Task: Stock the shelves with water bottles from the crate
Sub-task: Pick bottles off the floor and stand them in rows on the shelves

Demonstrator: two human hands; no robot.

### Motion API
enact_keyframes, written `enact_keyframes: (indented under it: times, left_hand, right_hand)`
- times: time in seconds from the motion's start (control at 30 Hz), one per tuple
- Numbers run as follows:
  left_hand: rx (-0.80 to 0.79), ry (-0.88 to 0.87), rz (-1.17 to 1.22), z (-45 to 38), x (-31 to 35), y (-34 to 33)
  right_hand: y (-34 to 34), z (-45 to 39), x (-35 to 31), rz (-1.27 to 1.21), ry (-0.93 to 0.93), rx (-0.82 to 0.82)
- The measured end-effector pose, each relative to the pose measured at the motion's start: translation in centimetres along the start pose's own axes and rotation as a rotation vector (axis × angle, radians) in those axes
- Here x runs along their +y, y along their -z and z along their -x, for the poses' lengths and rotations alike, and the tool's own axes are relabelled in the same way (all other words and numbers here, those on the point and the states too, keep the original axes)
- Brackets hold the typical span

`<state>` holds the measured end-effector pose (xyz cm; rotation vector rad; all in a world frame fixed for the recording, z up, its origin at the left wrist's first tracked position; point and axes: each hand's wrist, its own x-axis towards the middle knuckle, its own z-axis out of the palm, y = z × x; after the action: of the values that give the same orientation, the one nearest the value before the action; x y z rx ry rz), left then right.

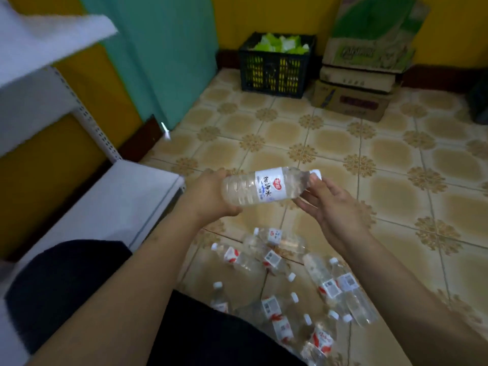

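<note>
A: What have you got in your hands?

B: You hold one water bottle (266, 186) lying sideways above the tiled floor (330, 143), cap pointing to 3 o'clock. Your left hand (208, 195) wraps its fingers around the bottle's base end, so that one is gripping. Your right hand (330, 204) sits at the cap end; its thumb presses near the white cap while the other fingers (306, 204) stretch out straight under the neck, more supporting than clasping.

A: And the rest of the bottles?

B: A loose pile of bottles (290, 286) lies on the floor at 6 o'clock from the held one, just in front of your dark-clothed knees, most on their sides and pointing every which way, a few touching.

A: Where are the shelves?

B: At 9 o'clock. The white shelf (111, 202) at the bottom is just beside your left forearm, with more white boards above it toward 10 o'clock.

A: Anything further off?

B: A dark crate (274, 67) with yellow-green contents stands against the yellow wall at 12 o'clock, and stacked cardboard boxes (364, 72) sit just beside it at 1 o'clock.
</note>
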<state>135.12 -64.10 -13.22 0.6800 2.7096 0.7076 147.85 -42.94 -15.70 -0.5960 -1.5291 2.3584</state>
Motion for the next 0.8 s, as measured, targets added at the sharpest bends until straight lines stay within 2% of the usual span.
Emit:
enact_keyframes:
  times: [0.2, 0.37, 0.47, 0.6, 0.8]
  left_hand:
    - [0.238, 0.058, -0.068, 5.5, -4.9, 9.2]
    - [0.466, 0.212, 0.002, 11.7, -9.8, 15.3]
    - [0.536, 0.292, 0.032, 15.4, -13.8, 17.7]
    - [0.515, 0.427, 0.006, 20.7, -20.0, 20.0]
    - [0.296, 0.632, -0.118, 29.9, -29.5, 20.9]
  right_hand:
    - [-10.1, 0.0, -1.4, 0.048, -0.047, -0.251]
    - [-19.9, 1.3, -1.4, 0.101, -0.087, -0.495]
    - [-26.1, 2.2, -0.9, 0.133, -0.107, -0.588]
    - [-33.6, 4.3, 1.2, 0.254, -0.117, -0.747]
    - [-45.5, 9.2, 7.7, 0.481, -0.08, -0.985]
